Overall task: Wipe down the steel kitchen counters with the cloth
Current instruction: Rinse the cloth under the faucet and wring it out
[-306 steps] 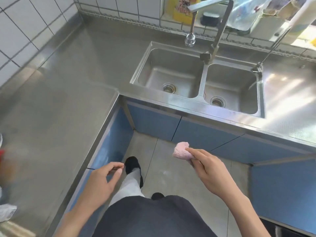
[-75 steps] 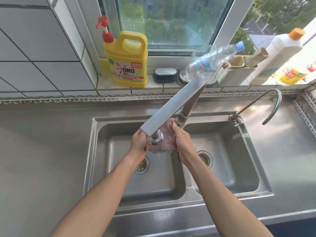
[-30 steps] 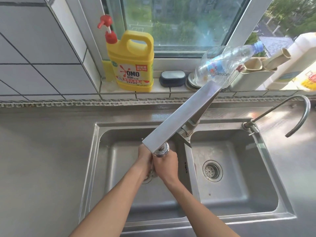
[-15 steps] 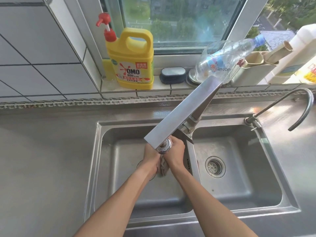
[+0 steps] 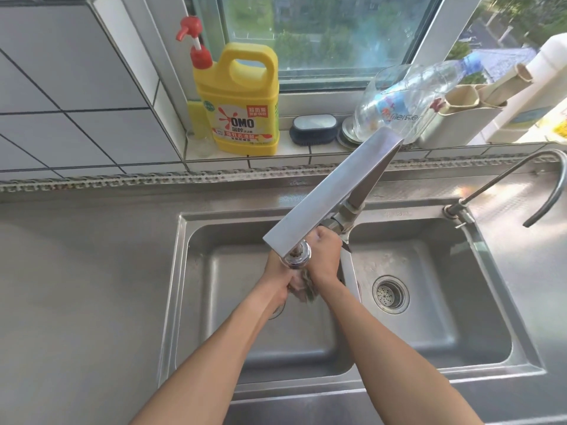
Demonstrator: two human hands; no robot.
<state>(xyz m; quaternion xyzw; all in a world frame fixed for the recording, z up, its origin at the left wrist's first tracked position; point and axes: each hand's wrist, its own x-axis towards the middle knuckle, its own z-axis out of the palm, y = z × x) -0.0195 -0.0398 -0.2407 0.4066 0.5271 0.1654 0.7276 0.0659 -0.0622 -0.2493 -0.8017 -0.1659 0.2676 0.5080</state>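
A steel counter fills the left and lower part of the frame, wrapping round a double sink set in the middle and right. The sink has two basins, one left of centre and one to the right, with a round drain showing in the right basin. Above it, grey-white wall tiles take the upper left, and a window takes the top centre.

A long flat-topped faucet slants from the centre right down toward the middle of the frame, its round nozzle over the left basin. A thinner curved tap arches at the right edge.

On the sill, from left to right, stand a yellow detergent jug with a red pump, a dark scrub brush, a clear plastic bottle lying tilted, and a white bottle in the upper right corner.

Two bare forearms reach up from the bottom edge into the left basin. The left hand and the right hand meet just under the faucet nozzle, both with fingers curled tight. Between them, in the middle of the frame, is the cloth, a wet, bunched pinkish-grey wad gripped by both hands, its lower end hanging out below the knuckles above the floor of the left basin.
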